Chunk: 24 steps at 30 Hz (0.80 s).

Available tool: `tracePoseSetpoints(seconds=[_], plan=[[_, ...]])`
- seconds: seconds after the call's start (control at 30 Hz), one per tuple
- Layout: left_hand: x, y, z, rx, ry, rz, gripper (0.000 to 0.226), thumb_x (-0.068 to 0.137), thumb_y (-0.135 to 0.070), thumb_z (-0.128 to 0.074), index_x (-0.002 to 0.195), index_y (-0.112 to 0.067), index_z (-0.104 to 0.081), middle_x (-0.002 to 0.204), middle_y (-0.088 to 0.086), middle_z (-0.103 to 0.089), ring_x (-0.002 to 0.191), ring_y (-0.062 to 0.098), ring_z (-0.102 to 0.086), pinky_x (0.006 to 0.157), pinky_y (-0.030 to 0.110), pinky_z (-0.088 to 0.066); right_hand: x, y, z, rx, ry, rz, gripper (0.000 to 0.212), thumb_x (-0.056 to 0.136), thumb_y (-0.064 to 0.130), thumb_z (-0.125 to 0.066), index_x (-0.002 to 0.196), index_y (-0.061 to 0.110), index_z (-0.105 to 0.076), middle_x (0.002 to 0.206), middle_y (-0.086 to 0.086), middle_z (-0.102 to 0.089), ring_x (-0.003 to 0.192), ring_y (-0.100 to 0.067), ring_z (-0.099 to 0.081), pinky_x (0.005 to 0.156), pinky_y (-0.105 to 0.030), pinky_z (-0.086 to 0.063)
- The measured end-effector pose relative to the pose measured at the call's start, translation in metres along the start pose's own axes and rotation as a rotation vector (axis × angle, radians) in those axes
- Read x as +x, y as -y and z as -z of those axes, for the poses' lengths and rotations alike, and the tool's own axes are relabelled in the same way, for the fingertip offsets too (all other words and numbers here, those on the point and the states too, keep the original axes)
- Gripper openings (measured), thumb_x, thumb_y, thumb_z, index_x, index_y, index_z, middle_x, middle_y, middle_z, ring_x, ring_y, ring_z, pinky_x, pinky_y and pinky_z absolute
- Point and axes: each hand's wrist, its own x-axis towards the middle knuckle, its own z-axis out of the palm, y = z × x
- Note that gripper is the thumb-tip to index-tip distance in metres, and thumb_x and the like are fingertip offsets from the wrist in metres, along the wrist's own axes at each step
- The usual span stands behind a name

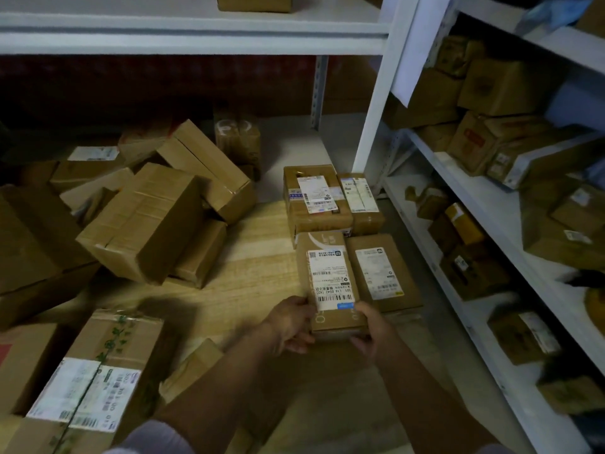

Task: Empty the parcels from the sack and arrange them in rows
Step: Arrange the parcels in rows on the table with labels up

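- White shelving (pixel 465 178) runs down the right side, its levels crowded with cardboard boxes; another white shelf (pixel 183 31) spans the top of the view.
- The wooden floor (pixel 255 273) carries everything else.
- A loose heap of brown parcels (pixel 147 217) lies tumbled on the left, tilted against one another.
- A large labelled box (pixel 98 381) with green tape sits at the near left.
- Three labelled parcels (pixel 330 198) lie flat in a block by the shelving foot, two behind and one in front on the right.
- A narrow parcel (pixel 330 283), label up, fills the front left spot, just beside its neighbour.
- The left hand (pixel 291 322) and right hand (pixel 373 326) grip its near end, fingers wrapped around either side.
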Motion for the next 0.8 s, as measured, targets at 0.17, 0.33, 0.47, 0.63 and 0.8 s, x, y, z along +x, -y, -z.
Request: tracePoseSetpoints(seconds=[0.17, 0.33, 0.47, 0.63, 0.8], plan=[[0.01, -0.005, -0.013, -0.154, -0.008, -0.037, 0.047, 0.094, -0.014, -0.053, 0.139, -0.015, -0.039, 0.087, 0.008, -0.062, 0.066, 0.02, -0.057, 0.072, 0.041, -0.054, 0.014, 0.007, 0.0, -0.004, -0.041, 0.02, 0.021, 0.083, 0.012, -0.066, 0.1, 0.012, -0.054, 0.112, -0.016, -0.057, 0.102, -0.029, -0.057, 0.095, -0.042, -0.051], [0.005, -0.012, -0.011, -0.14, -0.013, -0.037, 0.053, 0.094, -0.016, -0.053, 0.144, -0.014, -0.034, 0.091, 0.008, -0.061, 0.074, 0.02, -0.061, 0.058, 0.031, -0.053, 0.026, 0.009, -0.004, -0.134, -0.178, 0.081, 0.042, 0.074, 0.027, -0.075, 0.106, 0.011, -0.054, 0.11, -0.012, -0.06, 0.101, -0.028, -0.061, 0.087, -0.044, -0.054], [-0.003, -0.017, 0.007, -0.1, -0.075, -0.044, 0.049, 0.092, -0.014, -0.053, 0.138, -0.009, -0.039, 0.08, 0.005, -0.059, 0.059, 0.013, -0.056, 0.05, 0.024, -0.044, 0.025, 0.015, -0.015, -0.32, -0.401, 0.324, 0.039, 0.077, 0.045, -0.065, 0.095, 0.011, -0.058, 0.097, -0.007, -0.067, 0.087, -0.026, -0.067, 0.077, -0.043, -0.058], [-0.018, -0.031, 0.062, -0.067, -0.38, -0.205, 0.003, 0.092, -0.015, -0.057, 0.095, -0.014, -0.058, 0.098, 0.008, -0.063, 0.097, 0.024, -0.061, 0.082, 0.039, -0.053, 0.004, 0.041, -0.071, -0.445, -0.257, 0.687, 0.029, 0.08, 0.045, -0.059, 0.085, 0.017, -0.064, 0.085, -0.002, -0.07, 0.071, -0.019, -0.069, 0.057, -0.029, -0.052], [-0.046, -0.057, 0.14, -0.014, -0.666, -0.327, 0.001, 0.091, -0.016, -0.058, 0.091, -0.017, -0.058, 0.091, 0.005, -0.06, 0.078, 0.016, -0.058, 0.066, 0.028, -0.049, 0.005, 0.053, -0.147, -0.772, 0.026, 0.824, 0.037, 0.066, 0.046, -0.065, 0.099, 0.029, -0.062, 0.104, 0.002, -0.066, 0.098, -0.02, -0.063, 0.084, -0.041, -0.053]])
